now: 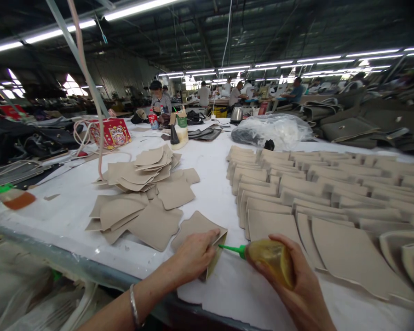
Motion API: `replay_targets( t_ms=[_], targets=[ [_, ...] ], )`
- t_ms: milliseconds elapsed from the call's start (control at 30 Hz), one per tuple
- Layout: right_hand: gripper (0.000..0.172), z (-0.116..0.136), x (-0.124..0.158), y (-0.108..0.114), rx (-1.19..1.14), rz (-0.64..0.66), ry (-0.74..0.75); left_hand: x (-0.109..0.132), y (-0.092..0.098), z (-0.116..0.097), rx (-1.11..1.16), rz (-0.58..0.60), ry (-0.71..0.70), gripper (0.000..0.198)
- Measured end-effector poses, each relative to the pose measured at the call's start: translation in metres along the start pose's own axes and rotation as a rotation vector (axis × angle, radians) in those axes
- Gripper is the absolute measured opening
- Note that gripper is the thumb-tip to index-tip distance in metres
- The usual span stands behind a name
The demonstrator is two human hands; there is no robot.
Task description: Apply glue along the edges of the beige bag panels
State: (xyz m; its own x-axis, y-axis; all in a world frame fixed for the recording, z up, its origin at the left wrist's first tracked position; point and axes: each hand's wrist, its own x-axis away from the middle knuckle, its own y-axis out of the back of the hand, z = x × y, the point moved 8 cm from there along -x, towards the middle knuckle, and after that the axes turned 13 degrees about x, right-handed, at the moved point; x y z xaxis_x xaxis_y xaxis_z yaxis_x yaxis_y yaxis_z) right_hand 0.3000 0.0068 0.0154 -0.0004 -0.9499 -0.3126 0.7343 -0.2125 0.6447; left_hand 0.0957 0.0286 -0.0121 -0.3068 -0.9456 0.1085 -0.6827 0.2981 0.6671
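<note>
My left hand (197,253) grips a beige leather-like piece (196,224) near the table's front edge, and part of the piece is turned up under my fingers. In my right hand (298,280) is a squeeze bottle (271,257) of yellowish liquid, lying tilted to the left. Its green nozzle tip (224,247) is at the raised edge of the piece, beside my left fingers; I cannot tell whether it touches. Behind my left hand lies a loose pile of similar beige pieces (157,225). To the right stand rows of bent beige pieces (272,223), overlapping one another.
A second green-tipped bottle (17,198) with orange-brown liquid lies at the left edge of the white table (69,230). A pink hose (98,110) hangs down to the pile. Farther back are a red patterned box (110,133), clear plastic wrap (279,128) and people working.
</note>
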Motion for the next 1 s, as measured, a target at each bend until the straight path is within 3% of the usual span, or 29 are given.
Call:
replay_targets(
  t_ms=[200, 367, 600, 833, 1000],
  targets=[
    [0.041, -0.002, -0.014, 0.009, 0.076, -0.080, 0.139, -0.001, 0.001, -0.002, -0.005, 0.024, 0.005, 0.051],
    [0.040, -0.009, -0.009, 0.004, -0.006, 0.016, 0.019, -0.001, 0.001, -0.002, -0.010, 0.024, -0.010, 0.050],
    [0.044, -0.010, -0.018, 0.012, 0.026, -0.065, 0.064, -0.002, 0.000, -0.002, -0.025, 0.027, 0.004, 0.052],
    [0.045, -0.013, -0.010, 0.004, -0.112, 0.007, -0.098, -0.002, -0.001, 0.001, -0.017, 0.013, 0.002, 0.052],
    [0.048, -0.017, -0.009, 0.000, -0.102, 0.038, -0.096, -0.001, 0.001, 0.001, 0.032, 0.005, -0.001, 0.052]
  ],
)
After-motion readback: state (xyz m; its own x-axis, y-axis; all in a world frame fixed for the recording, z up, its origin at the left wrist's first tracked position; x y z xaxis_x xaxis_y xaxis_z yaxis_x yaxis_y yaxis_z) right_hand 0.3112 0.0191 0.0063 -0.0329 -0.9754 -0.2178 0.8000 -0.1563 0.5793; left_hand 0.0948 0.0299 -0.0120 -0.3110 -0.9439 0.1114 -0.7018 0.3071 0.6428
